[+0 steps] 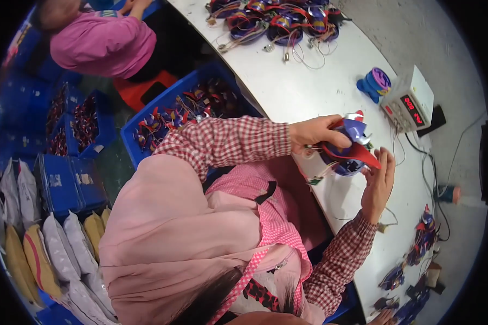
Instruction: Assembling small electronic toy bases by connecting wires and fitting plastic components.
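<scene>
Wired purple-and-red part (354,130), right of frame centre, is probably light with fragile leads: hold its shell; left fingers (338,139) pinched on it, right fingers (389,163) half-curled at its edge, grip unclear.

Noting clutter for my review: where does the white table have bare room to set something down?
The white table is bare between the heap of purple pieces and the left hand, up to the blue stand. Another patch lies between the right sleeve and the lower-right pieces. Crowded: the heap, and around the cabled display box.
</scene>
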Tool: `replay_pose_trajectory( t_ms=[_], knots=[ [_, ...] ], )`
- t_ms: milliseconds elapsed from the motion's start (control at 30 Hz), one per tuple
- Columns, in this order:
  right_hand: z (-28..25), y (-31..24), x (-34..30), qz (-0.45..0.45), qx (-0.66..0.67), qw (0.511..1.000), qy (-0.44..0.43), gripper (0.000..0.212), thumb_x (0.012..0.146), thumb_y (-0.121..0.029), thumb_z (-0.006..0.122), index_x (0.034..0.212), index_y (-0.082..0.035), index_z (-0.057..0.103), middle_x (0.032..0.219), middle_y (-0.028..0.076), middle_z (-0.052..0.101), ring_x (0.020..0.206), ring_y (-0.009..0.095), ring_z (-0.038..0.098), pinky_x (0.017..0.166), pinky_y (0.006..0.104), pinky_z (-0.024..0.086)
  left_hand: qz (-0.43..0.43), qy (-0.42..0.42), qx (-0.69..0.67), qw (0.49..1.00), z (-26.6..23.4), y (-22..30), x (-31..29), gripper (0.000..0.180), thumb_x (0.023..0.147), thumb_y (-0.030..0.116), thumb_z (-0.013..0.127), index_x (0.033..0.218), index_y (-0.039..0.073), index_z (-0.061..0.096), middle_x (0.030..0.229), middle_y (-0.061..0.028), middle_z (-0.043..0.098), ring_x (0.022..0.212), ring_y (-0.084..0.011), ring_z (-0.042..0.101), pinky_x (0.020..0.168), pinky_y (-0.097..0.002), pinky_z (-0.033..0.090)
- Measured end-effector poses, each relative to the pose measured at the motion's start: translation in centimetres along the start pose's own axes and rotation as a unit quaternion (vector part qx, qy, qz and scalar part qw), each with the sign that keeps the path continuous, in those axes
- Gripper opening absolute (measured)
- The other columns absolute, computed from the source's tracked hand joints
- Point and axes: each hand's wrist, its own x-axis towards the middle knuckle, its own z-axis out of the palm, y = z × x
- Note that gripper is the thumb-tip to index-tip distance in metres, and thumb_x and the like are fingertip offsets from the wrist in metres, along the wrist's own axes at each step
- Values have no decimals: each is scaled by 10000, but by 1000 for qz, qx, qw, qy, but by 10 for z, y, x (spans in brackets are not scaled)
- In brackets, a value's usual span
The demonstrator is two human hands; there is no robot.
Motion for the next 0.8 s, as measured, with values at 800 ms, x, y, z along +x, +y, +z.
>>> replay_pose_trajectory(
  t_ms=[800],
  knots=[
    [5,92,-45,-203,-460,860,-90,163,881,-126,575,981,2,563,946,121,527,893,235,462,743,324,407,263,334,96,900,-193,136,-243,486,805,139,669,1227,82,434,1084,-97,593,916,-167,627,703,-288,546]
  ],
)
